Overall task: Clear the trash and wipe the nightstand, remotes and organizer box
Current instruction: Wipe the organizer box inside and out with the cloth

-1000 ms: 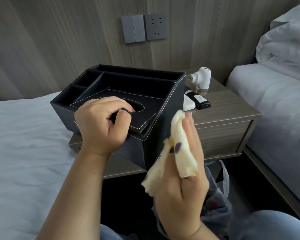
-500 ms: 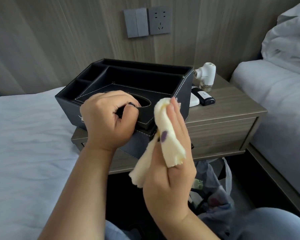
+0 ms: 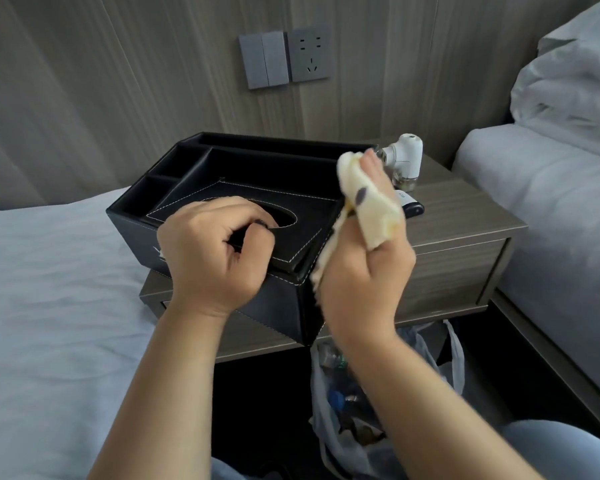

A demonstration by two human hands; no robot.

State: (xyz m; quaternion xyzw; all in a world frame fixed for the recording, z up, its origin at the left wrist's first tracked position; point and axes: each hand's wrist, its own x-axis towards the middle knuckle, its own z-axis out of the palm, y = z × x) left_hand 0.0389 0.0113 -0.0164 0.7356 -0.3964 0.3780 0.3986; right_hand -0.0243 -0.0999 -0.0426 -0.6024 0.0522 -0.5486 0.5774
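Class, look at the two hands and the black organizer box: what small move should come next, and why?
Probably draw the cloth in the right hand along the organizer box right wall, since the left hand grips the box's tissue slot, steadying it.

The wooden nightstand (image 3: 465,223) carries a black organizer box (image 3: 257,171), a dark remote (image 3: 411,204) — and a white device (image 3: 407,157).

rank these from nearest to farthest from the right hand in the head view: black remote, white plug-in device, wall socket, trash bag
Measured from the right hand, which holds the cloth:
1. black remote, just right of the cloth on the nightstand.
2. white plug-in device, behind it; close to the remote, hard to separate.
3. trash bag, below on the floor.
4. wall socket, up on the wall.
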